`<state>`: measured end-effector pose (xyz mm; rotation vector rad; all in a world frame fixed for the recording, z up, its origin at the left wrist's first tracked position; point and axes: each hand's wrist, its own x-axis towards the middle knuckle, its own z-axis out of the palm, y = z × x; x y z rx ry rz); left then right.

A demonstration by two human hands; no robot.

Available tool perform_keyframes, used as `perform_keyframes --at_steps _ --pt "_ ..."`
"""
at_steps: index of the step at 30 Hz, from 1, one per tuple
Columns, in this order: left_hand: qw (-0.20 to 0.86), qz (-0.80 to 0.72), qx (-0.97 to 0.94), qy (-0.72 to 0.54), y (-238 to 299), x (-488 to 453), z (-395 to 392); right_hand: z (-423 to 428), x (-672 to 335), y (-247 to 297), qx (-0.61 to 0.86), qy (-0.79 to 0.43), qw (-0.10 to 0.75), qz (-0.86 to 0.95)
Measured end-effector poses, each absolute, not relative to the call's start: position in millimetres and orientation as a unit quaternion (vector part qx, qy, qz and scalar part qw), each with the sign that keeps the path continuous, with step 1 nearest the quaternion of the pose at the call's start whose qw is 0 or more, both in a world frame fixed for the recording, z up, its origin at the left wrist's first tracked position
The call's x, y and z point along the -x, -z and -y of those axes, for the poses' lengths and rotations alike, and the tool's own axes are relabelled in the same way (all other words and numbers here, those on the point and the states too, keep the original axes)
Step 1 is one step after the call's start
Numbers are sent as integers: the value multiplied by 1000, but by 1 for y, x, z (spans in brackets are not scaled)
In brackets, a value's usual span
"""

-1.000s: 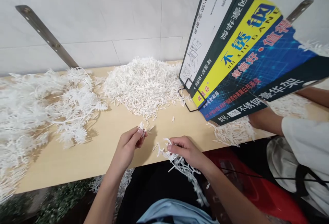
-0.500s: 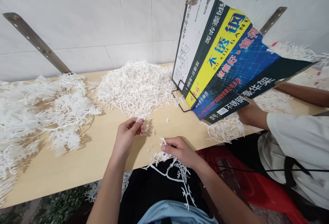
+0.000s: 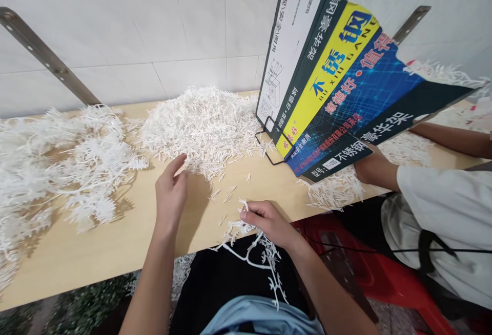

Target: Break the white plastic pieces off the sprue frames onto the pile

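— At the table (image 3: 115, 243) edge, what are your hands doing?

— My right hand (image 3: 265, 222) pinches a white plastic branch (image 3: 253, 253), fingers closed on its top; the rest hangs over my lap.

— And the left?

— My left hand (image 3: 171, 194) is open, empty, just beside the pile of loose white needles (image 3: 203, 125).

Bright, even light — edges warped, perhaps softer.

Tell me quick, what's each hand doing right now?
Left hand: open, holding nothing, over the table by the white pile.
Right hand: closed on a white plastic branch.
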<state>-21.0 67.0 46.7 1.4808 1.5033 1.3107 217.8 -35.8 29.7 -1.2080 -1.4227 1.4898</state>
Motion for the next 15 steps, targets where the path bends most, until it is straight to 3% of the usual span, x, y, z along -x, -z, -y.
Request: perform_keyframes --at_steps 2,9,15 --pt "255 -550 -647 -462 -46 25 -50 35 -218 -31 475 -578 365 555" --pt "185 -355 -892 -209 -16 27 -10 33 -221 -37 475 -583 362 551" --pt "35 -503 -818 -277 -23 8 -36 33 -223 -33 471 -574 356 568"
